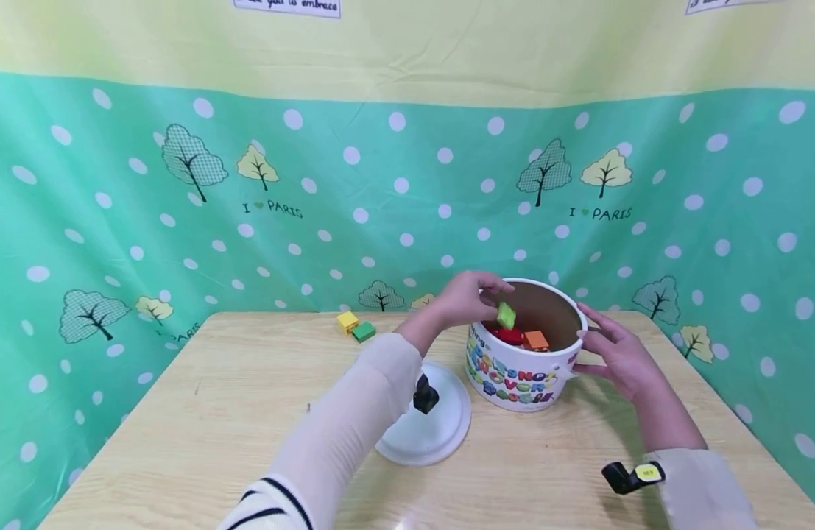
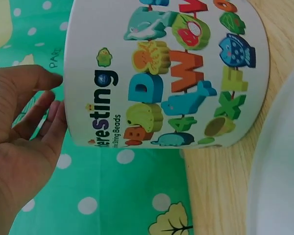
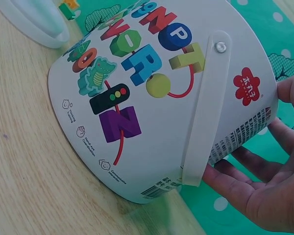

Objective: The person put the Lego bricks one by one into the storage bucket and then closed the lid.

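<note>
1. Head view, nearest edge: right sleeve [image 1: 701, 482], pale, with black wrist camera [image 1: 622, 478] at the cuff. Left sleeve [image 1: 347, 419], pale with black stripes, stretched over light wooden table [image 1: 235, 442].
2. Lid [image 1: 443, 430], white, round, flat on the table, off the bucket, partly behind the left sleeve.
3. Bucket [image 1: 513, 394], white, upright, open-topped, brown inside, just beyond the lid and to its right. Outer wall printed with coloured letters and animals; white handle [image 3: 208, 107] along one side, riveted.
4. Contents of bucket: red block [image 1: 511, 336] and orange block [image 1: 536, 340], side by side. Anything beneath: cannot tell.
5. Right hand [image 1: 619, 357]: gripping the bucket's right side, fingers at the rim and against the outer wall.
6. Left hand [image 1: 470, 298]: at the opposite side of the rim, pinching green piece [image 1: 506, 316] at the bucket's mouth, above the red block.
7. Far edge of table: yellow block [image 1: 347, 322] and green block [image 1: 364, 331], close together, outside the bucket.
8. Backdrop [image 1: 380, 243], green, white-dotted, with printed trees; yellow band above.
</note>
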Motion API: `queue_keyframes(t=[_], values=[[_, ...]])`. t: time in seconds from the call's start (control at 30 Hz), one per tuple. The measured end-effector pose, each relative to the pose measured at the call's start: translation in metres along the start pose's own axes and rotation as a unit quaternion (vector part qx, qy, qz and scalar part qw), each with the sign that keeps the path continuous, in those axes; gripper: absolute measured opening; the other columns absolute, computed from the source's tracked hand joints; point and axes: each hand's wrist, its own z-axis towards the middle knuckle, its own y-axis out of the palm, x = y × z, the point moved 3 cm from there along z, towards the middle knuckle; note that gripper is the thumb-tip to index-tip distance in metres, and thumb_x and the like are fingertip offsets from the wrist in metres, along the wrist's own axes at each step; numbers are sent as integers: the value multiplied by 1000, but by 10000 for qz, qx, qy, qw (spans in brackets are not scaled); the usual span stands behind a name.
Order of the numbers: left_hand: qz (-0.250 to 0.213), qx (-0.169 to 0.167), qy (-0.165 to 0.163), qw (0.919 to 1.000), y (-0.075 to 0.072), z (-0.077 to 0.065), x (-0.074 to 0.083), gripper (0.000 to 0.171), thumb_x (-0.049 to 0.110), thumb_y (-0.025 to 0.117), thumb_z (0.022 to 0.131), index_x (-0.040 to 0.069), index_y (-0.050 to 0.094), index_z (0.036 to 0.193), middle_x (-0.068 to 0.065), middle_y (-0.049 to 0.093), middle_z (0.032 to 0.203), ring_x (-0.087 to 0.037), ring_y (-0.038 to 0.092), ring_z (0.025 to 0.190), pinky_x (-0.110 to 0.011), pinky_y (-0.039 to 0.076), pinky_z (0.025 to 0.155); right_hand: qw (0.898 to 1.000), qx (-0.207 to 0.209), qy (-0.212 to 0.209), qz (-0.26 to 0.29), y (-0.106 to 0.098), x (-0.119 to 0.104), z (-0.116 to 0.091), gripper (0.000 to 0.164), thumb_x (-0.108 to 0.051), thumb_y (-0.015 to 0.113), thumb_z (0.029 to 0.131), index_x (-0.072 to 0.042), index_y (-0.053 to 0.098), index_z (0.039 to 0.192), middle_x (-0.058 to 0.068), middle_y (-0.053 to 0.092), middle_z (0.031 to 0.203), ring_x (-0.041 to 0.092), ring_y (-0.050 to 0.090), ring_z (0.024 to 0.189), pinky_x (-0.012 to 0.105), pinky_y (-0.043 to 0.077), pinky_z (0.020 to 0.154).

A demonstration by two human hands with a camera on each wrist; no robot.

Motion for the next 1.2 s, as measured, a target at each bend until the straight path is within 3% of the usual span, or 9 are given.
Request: queue_keyframes(t=[0.13,0.3,0.47,0.73,1.0,1.07,1.2], values=[[-380,339,-19,9987,-10,-6,-7,37,-2,69,86,6,67,122,-10,61,124,-24,64,106,-22,56,79,10000,-24,-25,-23,1,0,-1,67,-32,54,101,-28,17,157,23,16,158,37,42,126,46,54,88],[-526,769,28,9956,-32,-18,-25,37,3,73,84,9,68,120,-7,64,119,-23,60,109,-24,55,80,10000,47,-42,-71,0,-1,-2,65,-31,52,102,-27,17,157,23,16,158,31,45,123,45,56,86],[-870,1046,-260,9904,-50,-34,-46,38,7,77,82,11,69,119,-4,65,119,-21,58,109,-29,56,81,9999,41,-6,-115,0,-1,-3,65,-31,51,102,-26,16,157,23,15,159,29,45,125,45,55,86],[-1146,1220,-334,9853,-65,-54,-62,40,3,80,78,13,71,116,-6,62,121,-32,56,112,-32,56,84,9999,26,-35,-151,-1,0,-2,65,-32,51,102,-28,16,157,22,13,159,39,38,131,46,55,87],[-1142,1309,-497,9835,-72,-70,-76,44,6,81,78,15,70,120,-5,61,121,-27,57,108,-33,55,86,10000,7,-54,-36,-1,2,-2,66,-30,52,102,-25,17,157,24,20,155,6,55,108,46,55,87],[-1094,1374,-521,9831,-74,-73,-82,44,7,81,78,14,69,120,-3,62,120,-25,58,108,-33,55,87,10000,19,-50,-42,-1,1,-2,66,-31,53,102,-25,18,157,24,20,155,7,55,109,46,55,86],[-1036,1490,-642,9813,-79,-80,-95,47,7,81,78,14,68,122,-2,61,121,-27,56,110,-34,55,87,9999,27,-28,-105,-1,0,-1,67,-33,53,101,-27,17,157,22,16,158,24,48,123,45,55,86]])
